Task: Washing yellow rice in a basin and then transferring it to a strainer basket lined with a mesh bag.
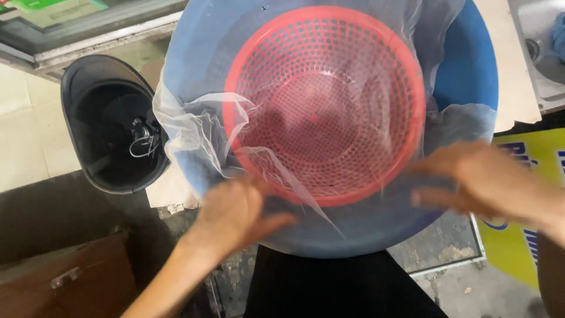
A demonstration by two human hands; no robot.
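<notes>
So there's a big round blue plastic basin (465,65) with a red perforated plastic colander (325,103) sitting inside it, and a sheer white mesh cloth (197,126) draped over both. Left hand (235,212) and right hand (488,179) are well apart at the near rim, fingers spread loose, blurry. A black bin (112,126) sits just left.

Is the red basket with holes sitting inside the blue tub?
Yes, the red perforated basket rests within the rim of the blue tub, with sheer white netting draped across both.
</notes>
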